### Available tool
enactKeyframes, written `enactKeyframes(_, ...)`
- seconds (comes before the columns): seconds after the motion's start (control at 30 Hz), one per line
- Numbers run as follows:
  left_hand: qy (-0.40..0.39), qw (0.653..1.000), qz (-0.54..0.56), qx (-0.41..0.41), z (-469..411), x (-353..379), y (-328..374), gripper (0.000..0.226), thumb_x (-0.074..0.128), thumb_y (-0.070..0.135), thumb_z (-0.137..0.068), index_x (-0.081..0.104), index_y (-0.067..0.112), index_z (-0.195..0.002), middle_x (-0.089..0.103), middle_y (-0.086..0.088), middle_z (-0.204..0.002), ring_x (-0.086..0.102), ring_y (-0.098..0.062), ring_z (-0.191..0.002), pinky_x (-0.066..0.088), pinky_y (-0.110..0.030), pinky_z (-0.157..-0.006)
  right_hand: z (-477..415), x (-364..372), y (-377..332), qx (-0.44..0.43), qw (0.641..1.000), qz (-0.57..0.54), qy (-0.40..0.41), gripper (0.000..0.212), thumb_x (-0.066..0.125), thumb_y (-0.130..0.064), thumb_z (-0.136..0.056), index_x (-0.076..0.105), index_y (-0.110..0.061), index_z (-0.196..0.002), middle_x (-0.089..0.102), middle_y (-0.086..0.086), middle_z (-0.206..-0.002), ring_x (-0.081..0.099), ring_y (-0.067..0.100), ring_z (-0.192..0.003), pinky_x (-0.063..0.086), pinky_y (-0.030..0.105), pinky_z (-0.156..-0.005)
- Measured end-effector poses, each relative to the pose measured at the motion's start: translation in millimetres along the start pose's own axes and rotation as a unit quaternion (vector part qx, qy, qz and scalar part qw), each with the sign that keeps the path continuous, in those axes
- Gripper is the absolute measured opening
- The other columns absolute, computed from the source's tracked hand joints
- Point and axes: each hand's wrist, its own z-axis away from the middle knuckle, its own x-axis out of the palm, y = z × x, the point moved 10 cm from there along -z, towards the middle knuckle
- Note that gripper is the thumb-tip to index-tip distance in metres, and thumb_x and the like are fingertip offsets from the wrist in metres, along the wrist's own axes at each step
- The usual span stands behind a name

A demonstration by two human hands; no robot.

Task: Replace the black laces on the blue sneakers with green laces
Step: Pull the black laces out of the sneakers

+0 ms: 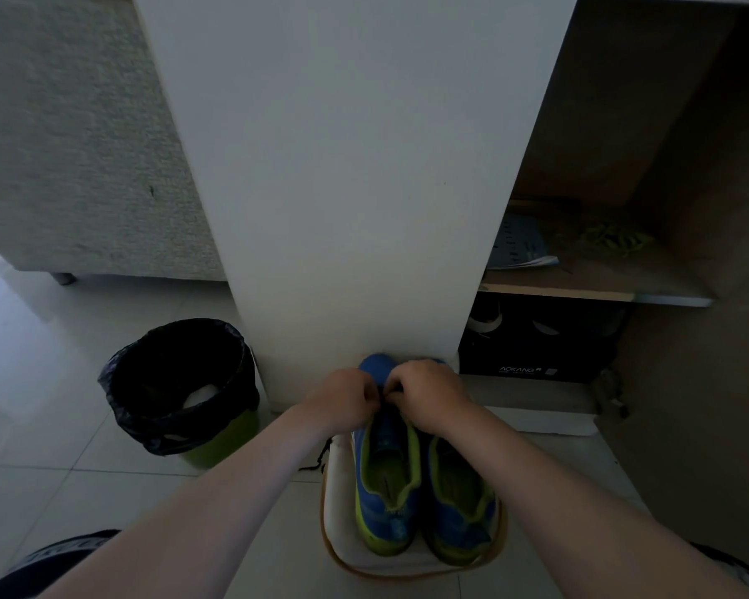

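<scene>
Sneakers (385, 512), blue with green trim, stand side by side on white mat (338, 512) on floor, heels toward person. Black lace (316, 460) end trails off mat at left. Left hand (342, 397) and right hand (429, 397) meet over forefoot of left-side sneaker; each grip closed, fingertips apparently pinching black lace at eyelets. Lace likely light, limp, thin: take hold close to eyelet. Green laces (619, 239) lie on shelf beyond, well apart.

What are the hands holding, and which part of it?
Both the left hand and right hand pinch what looks like the black lace, near the toe of one blue sneaker.
</scene>
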Motion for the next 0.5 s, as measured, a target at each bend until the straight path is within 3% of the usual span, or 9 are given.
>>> enactKeyframes(0.1, -0.009, 1.0, 0.014, 0.002, -0.5, 1.8, -0.4, 0.028, 0.062, 0.032, -0.093, 0.069, 0.013, -0.112, 0.066, -0.005, -0.114, 0.06, -0.021, -0.105, 0.047, -0.029, -0.082, -0.4, -11.0, 21.0, 0.076, 0.991, -0.09, 0.055, 0.017, 0.057, -0.025, -0.097, 0.073, -0.02, -0.096, 0.071, -0.001, -0.107, 0.063, 0.019, -0.097, 0.042, 0.027, -0.073)
enactKeyframes(0.23, -0.004, 1.0, 0.022, 0.012, -1.6, 1.0, 2.5, 0.028, 0.062, 0.028, -0.094, 0.069, 0.014, -0.117, 0.066, -0.004, -0.12, 0.059, -0.02, -0.11, 0.045, -0.026, -0.085, -0.9, -15.9, 37.0, 0.128, 0.978, -0.133, 0.095, 0.013, 0.044, -0.021, -0.104, 0.054, -0.023, -0.096, 0.057, 0.001, -0.113, 0.049, 0.015, -0.088, 0.037, 0.028, -0.076)
enactKeyframes(0.33, 0.008, 0.999, 0.033, 0.005, -1.6, 0.7, 1.2, 0.018, 0.063, 0.026, -0.094, 0.071, 0.014, -0.104, 0.067, -0.005, -0.108, 0.061, -0.021, -0.101, 0.048, -0.03, -0.081, -3.6, -7.4, 33.9, 0.105, 0.986, -0.121, 0.05, 0.013, 0.046, -0.014, -0.1, 0.056, -0.023, -0.103, 0.054, 0.003, -0.118, 0.053, 0.018, -0.095, 0.043, 0.031, -0.081)
enactKeyframes(0.43, 0.037, 0.998, 0.051, -0.005, -1.7, -6.1, -0.6, 0.008, 0.062, 0.026, -0.093, 0.064, 0.019, -0.089, 0.064, -0.001, -0.092, 0.058, -0.018, -0.085, 0.041, -0.028, -0.067, -3.5, -6.1, 15.9, 0.035, 0.989, -0.139, 0.015, 0.04, 0.053, -0.01, -0.092, 0.058, -0.019, -0.13, 0.054, 0.005, -0.131, 0.056, 0.025, -0.116, 0.047, 0.035, -0.097)
enactKeyframes(0.5, 0.074, 0.995, 0.074, 0.002, -1.2, -17.6, 3.0, 0.011, 0.062, 0.023, -0.091, 0.062, 0.019, -0.082, 0.064, -0.004, -0.088, 0.06, -0.023, -0.084, 0.041, -0.03, -0.064, -2.5, -8.4, 2.9, -0.004, 0.989, -0.147, 0.003, 0.04, 0.054, -0.011, -0.089, 0.065, -0.021, -0.126, 0.064, 0.003, -0.125, 0.06, 0.024, -0.111, 0.051, 0.036, -0.091)
